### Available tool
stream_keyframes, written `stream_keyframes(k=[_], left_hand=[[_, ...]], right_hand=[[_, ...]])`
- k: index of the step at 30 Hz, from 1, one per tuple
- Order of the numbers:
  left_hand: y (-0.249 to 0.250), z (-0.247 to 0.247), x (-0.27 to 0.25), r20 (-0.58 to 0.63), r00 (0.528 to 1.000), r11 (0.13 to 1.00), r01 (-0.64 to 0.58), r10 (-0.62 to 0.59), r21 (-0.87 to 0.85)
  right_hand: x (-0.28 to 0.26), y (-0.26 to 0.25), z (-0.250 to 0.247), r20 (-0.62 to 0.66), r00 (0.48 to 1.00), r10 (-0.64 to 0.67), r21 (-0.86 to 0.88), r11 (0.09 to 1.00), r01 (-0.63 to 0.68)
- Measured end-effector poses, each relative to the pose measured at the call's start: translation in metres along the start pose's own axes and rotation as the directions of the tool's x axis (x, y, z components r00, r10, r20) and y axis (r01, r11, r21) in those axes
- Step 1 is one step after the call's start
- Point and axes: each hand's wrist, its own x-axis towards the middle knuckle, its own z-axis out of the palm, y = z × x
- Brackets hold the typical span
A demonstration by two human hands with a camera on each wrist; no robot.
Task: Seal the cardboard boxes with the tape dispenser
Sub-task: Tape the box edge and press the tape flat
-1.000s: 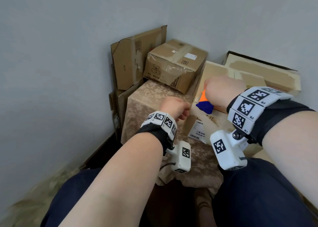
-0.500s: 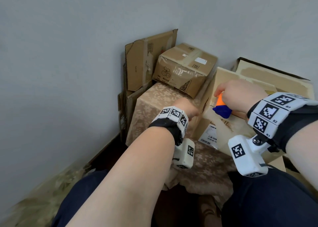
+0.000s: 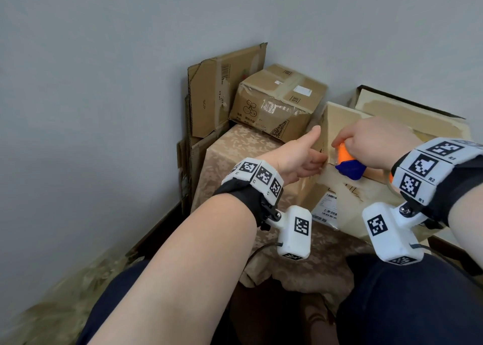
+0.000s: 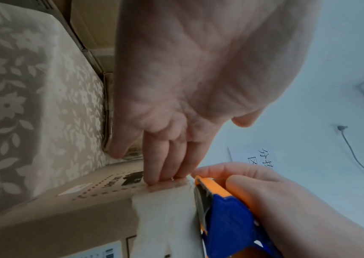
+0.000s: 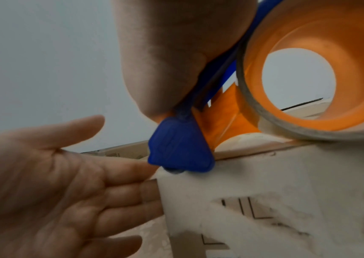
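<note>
Head camera showed the left hand point(image 3: 292, 159) with thumb raised and fingers straight, their tips pressed against the near corner of the cardboard box point(image 3: 347, 195), where half a second earlier that hand had been a loose fist short of the box. The right hand point(image 3: 376, 142) was clenched round the tape dispenser point(image 3: 349, 163), and it had moved with the dispenser from further along the box top to that same corner, so the blue nose now sat just beside the left fingertips. From the left wrist camera, the left fingers point(image 4: 165, 167) lay flat on a short clear strip of tape point(image 4: 172, 183) folded over the box edge, with the dispenser's orange front touching the box immediately past them. The right wrist camera showed the tape roll point(image 5: 305, 73) resting on the box top behind the right fingers, and the left palm open and flat against the box side below the blue nose. Judging from this, the start of a strip had just been stuck at the corner and was being pinned down, so the run of tape along the seam was not yet made; the dispenser probably needed to be drawn back across the top while the left fingers kept the end from lifting. Another box point(image 3: 277, 104), already taped, stood beyond the left thumb on the cloth-covered stand point(image 3: 235, 156), with flattened cardboard point(image 3: 222, 91) leaning against the wall behind it.
</note>
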Motion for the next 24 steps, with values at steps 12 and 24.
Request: stream_keyframes(k=[12,24], left_hand=[[-0.018,0.015,0.01,0.075,0.993,0.994,0.087,-0.092,0.063],[-0.012,0.026,0.01,-0.006,0.994,0.991,0.105,-0.105,0.089]], right_hand=[[-0.014,0.005,-0.001,-0.005,0.999,0.039,-0.056,0.998,-0.039],[-0.017,0.01,0.003,-0.014,0.999,-0.034,-0.003,0.999,0.034]])
